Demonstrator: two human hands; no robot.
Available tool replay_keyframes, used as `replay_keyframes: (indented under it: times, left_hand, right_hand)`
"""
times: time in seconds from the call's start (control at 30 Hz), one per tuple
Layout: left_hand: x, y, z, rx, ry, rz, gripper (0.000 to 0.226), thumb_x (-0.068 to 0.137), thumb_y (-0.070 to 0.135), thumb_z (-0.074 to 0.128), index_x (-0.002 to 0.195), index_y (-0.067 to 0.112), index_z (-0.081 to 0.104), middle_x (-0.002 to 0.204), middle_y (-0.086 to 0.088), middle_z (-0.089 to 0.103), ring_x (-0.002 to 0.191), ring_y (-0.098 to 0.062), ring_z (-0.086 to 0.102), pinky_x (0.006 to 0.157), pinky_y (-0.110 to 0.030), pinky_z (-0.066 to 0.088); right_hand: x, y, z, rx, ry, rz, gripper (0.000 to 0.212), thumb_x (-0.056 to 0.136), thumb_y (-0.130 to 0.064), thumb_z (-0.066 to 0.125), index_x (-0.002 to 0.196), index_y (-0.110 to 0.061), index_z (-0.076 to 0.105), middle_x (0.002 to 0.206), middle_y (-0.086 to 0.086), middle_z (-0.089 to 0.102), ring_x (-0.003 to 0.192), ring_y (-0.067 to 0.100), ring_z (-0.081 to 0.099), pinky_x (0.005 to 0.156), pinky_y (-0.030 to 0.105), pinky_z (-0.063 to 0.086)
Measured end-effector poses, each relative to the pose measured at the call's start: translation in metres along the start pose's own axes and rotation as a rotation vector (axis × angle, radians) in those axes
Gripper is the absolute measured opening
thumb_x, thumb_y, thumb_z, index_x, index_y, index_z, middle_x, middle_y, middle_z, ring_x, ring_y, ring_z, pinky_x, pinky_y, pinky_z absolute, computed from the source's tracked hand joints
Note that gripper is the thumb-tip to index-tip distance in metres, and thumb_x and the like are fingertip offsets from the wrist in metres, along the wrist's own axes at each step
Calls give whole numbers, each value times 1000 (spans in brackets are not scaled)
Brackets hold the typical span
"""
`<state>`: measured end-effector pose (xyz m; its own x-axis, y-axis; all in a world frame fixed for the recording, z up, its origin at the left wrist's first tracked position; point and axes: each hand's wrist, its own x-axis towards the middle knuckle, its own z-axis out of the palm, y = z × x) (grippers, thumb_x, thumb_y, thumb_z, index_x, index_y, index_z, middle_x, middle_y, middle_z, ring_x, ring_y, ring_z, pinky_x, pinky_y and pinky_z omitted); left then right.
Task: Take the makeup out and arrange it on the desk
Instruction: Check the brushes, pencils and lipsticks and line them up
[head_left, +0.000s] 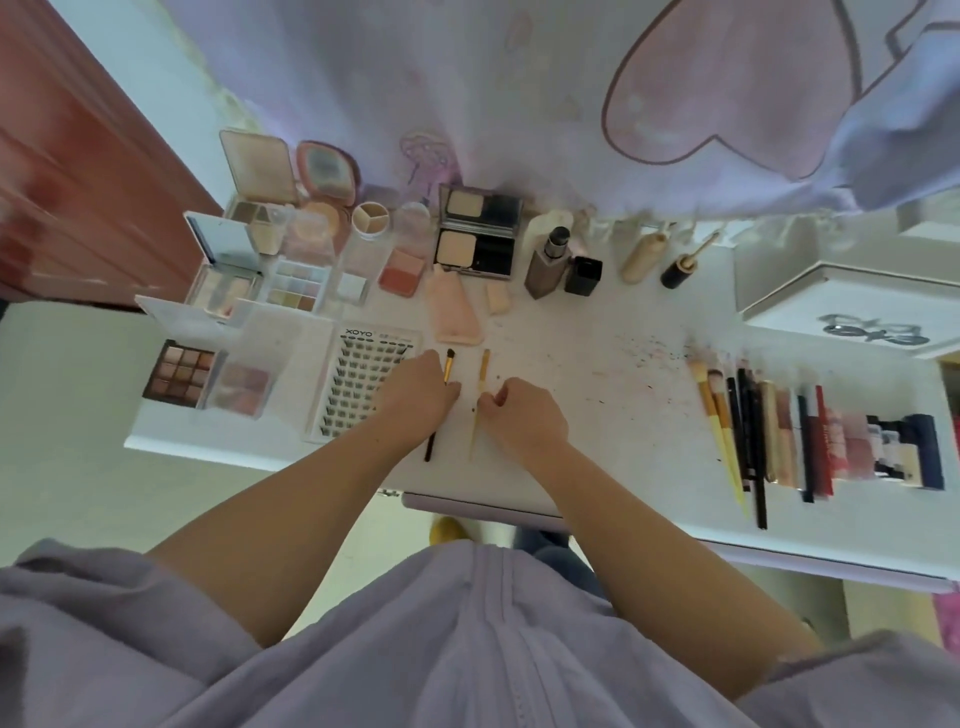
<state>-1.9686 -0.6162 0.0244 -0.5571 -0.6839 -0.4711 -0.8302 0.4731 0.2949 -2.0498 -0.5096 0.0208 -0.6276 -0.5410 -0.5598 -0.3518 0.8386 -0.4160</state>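
Observation:
On the white desk, my left hand grips a black-handled brush whose bristle end points away from me. Beside it my right hand pinches a yellow-handled brush that lies lengthwise on the desk. The two brushes sit parallel, a little apart. A lash tray lies just left of my left hand. Open palettes and compacts fill the back left. A row of brushes, pencils and lipsticks lies at the right.
A pink sponge case and a small beige sponge lie behind my hands. Foundation bottles stand mid-back. A white box sits at the back right. Coloured specks dot the desk right of centre. A curtain hangs behind.

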Motion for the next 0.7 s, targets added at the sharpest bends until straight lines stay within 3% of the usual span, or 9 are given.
replay_keyframes:
  times: [0.2, 0.33, 0.4, 0.53, 0.6, 0.7]
  left_hand:
    - [-3, 81, 10, -42, -42, 219, 23, 93, 31, 47, 99, 10, 49, 90, -8, 59, 84, -27, 56, 70, -35, 45]
    - [-10, 155, 43, -43, -153, 358, 21, 96, 33, 41, 91, 13, 46, 91, -7, 60, 75, -23, 53, 66, -34, 45]
    - [-15, 193, 64, -36, -172, 401, 22, 97, 33, 37, 95, 14, 47, 94, -7, 60, 74, -21, 50, 65, -32, 43]
    - [-19, 251, 95, 2, -146, 342, 29, 97, 23, 33, 123, 13, 42, 81, -2, 53, 67, -21, 51, 50, -27, 33]
    - [-18, 266, 105, 29, -146, 260, 28, 96, 19, 34, 120, 12, 44, 80, -2, 54, 64, -21, 51, 47, -26, 32]
    - [-16, 275, 108, 9, -144, 167, 25, 97, 26, 31, 108, 14, 49, 89, -5, 59, 67, -22, 51, 56, -29, 37]
  right_hand:
    - [0, 65, -61, 92, 172, 97, 19, 93, -31, 43, 84, -17, 52, 78, -1, 56, 69, 18, 52, 57, 27, 38]
    - [-3, 135, -112, 68, 268, 174, 13, 92, -24, 44, 94, -18, 55, 78, -2, 57, 71, 21, 58, 62, 29, 46]
    - [-4, 168, -129, 5, 282, 187, 19, 94, -23, 43, 103, -16, 58, 79, -4, 56, 73, 20, 57, 63, 28, 44]
    - [1, 205, -148, -116, 245, 141, 25, 94, -23, 42, 107, -16, 61, 96, 7, 67, 82, 26, 62, 67, 31, 50]
    - [9, 212, -151, -163, 218, 90, 26, 95, -26, 42, 111, -15, 60, 99, 7, 66, 86, 27, 63, 66, 30, 47]
    - [19, 214, -151, -286, 196, 19, 27, 97, -26, 40, 113, -13, 58, 102, 7, 65, 90, 27, 64, 64, 30, 45]
